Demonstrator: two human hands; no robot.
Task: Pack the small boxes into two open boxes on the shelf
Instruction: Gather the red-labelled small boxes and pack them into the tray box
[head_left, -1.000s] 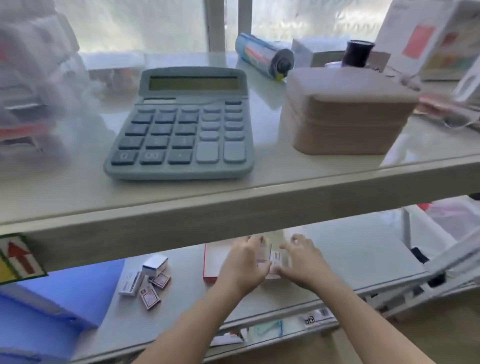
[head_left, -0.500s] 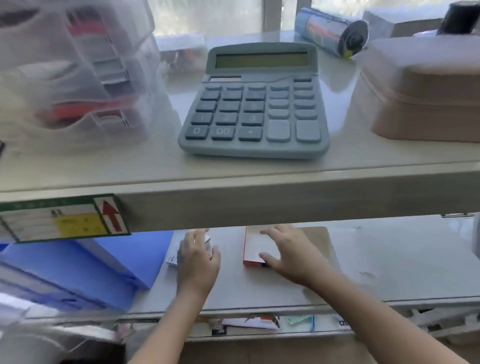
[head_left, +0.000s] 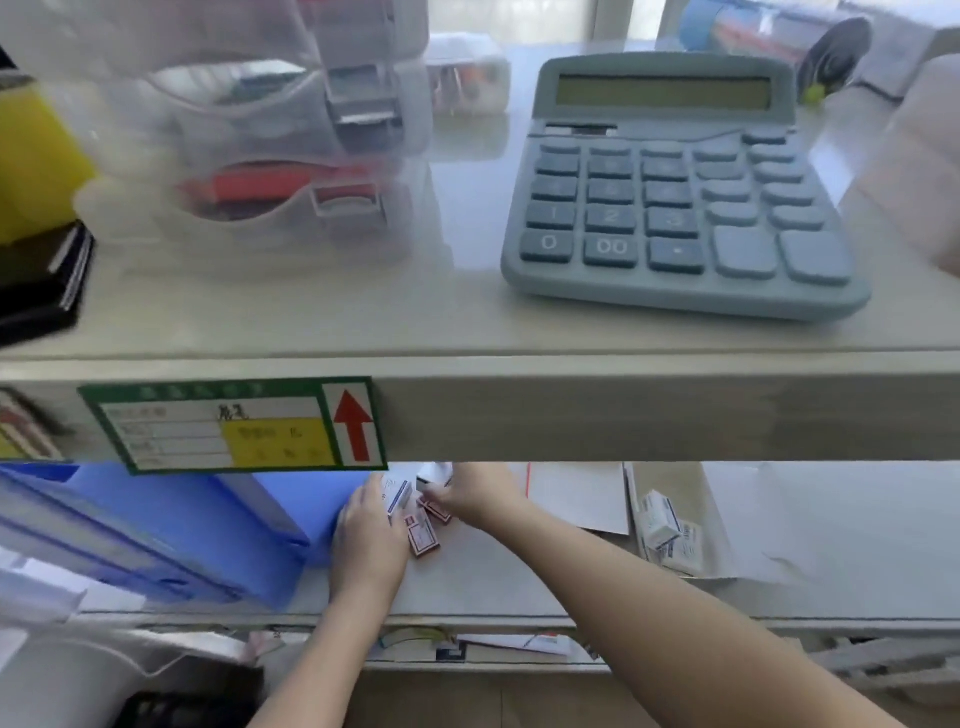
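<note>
On the lower shelf (head_left: 493, 587), several small boxes lie in a cluster between my hands. Two red-and-white small boxes (head_left: 426, 538) lie flat on the shelf. My left hand (head_left: 371, 535) rests palm down beside them, its fingers closed around a white small box (head_left: 397, 496). My right hand (head_left: 475, 496) reaches in from the right, fingers curled on another small box (head_left: 434, 475) under the upper shelf's edge. To the right lie a flat white open box with a red edge (head_left: 576, 499) and a brown open box (head_left: 717, 519) holding several white small boxes (head_left: 662, 522).
The upper shelf (head_left: 571, 415) overhangs my hands and hides the back of the lower shelf. It carries a grey-blue calculator (head_left: 675, 197) and clear plastic drawers (head_left: 270, 145). Blue folders (head_left: 182, 530) lie left of my left hand. A green label with a red arrow (head_left: 234, 426) is stuck on the shelf's front.
My view shifted left. My right hand left the red-edged open box and moved left to the cluster of small boxes. My left hand stays at the cluster.
</note>
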